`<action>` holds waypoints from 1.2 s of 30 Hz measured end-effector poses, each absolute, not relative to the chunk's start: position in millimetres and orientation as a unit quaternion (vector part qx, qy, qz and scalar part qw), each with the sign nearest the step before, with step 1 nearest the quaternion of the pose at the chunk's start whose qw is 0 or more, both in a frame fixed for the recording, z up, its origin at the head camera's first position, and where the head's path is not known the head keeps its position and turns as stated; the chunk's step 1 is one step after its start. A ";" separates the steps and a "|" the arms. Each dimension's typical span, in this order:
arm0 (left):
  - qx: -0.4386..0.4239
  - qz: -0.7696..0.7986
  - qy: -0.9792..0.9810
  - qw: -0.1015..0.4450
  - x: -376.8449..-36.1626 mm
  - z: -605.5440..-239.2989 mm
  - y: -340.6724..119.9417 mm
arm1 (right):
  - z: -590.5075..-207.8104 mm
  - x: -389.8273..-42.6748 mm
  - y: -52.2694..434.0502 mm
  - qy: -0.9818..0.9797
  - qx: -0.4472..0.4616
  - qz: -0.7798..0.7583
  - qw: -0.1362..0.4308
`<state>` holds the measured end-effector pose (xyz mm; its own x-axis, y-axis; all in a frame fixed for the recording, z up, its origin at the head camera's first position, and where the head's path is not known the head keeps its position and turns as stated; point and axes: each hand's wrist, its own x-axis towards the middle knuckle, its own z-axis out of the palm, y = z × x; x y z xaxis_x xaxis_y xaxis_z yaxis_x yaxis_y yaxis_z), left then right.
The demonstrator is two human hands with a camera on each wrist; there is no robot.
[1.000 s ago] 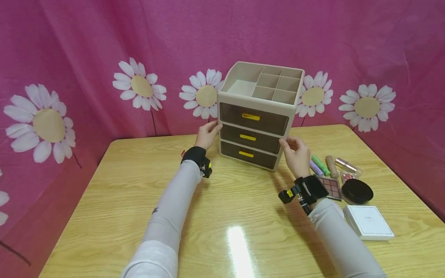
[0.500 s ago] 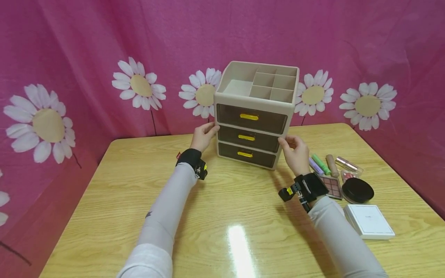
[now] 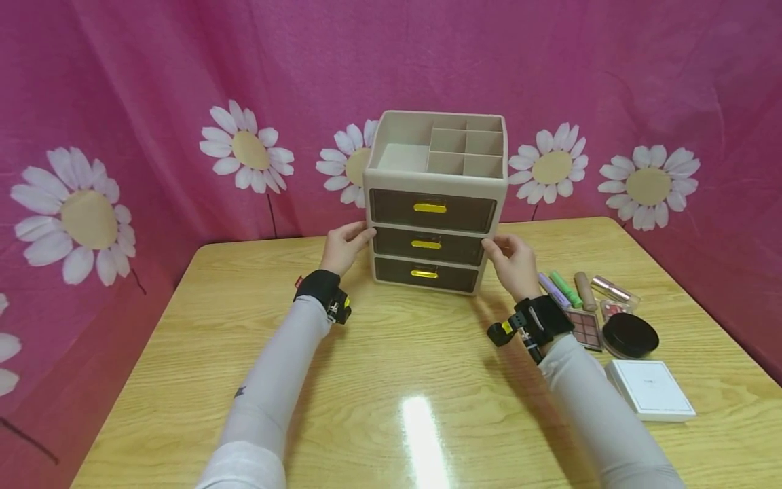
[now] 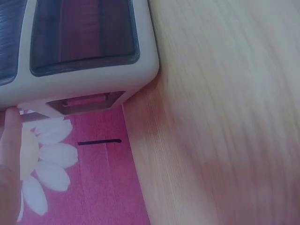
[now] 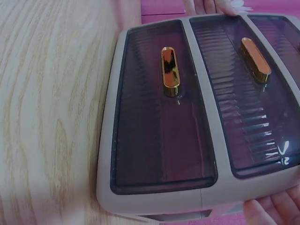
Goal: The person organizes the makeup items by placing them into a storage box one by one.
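Drawer unit standing upright toward the back middle of the table, three drawers stacked at its front, open compartments on top. Left hand against its left side, right hand against its right side, both level with the middle drawer. To the right of the unit, a cluster of tubes, with a palette and round compact in front of them. Flat box nearest the front edge, before the compact. Flowered curtain hanging behind the table.
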<state>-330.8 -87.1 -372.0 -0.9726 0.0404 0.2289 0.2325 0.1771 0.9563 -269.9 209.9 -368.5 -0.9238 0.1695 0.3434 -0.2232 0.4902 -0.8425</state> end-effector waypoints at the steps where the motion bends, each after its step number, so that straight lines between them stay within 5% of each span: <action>1: -0.089 -0.633 -0.765 0.077 -330.0 -372.0 -88.8 | -368.2 -270.9 209.5 -0.840 0.018 0.507 0.192; 36: -0.058 -0.650 -0.754 0.080 -311.0 -371.9 -118.2 | -363.5 -295.8 192.6 -0.829 0.076 0.536 0.139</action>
<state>-311.0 -118.2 -371.9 -0.9805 -0.0173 0.1959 0.1912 0.1489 0.9702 -295.8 192.6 -363.5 -0.9498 0.0230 0.3121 -0.2750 0.4148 -0.8673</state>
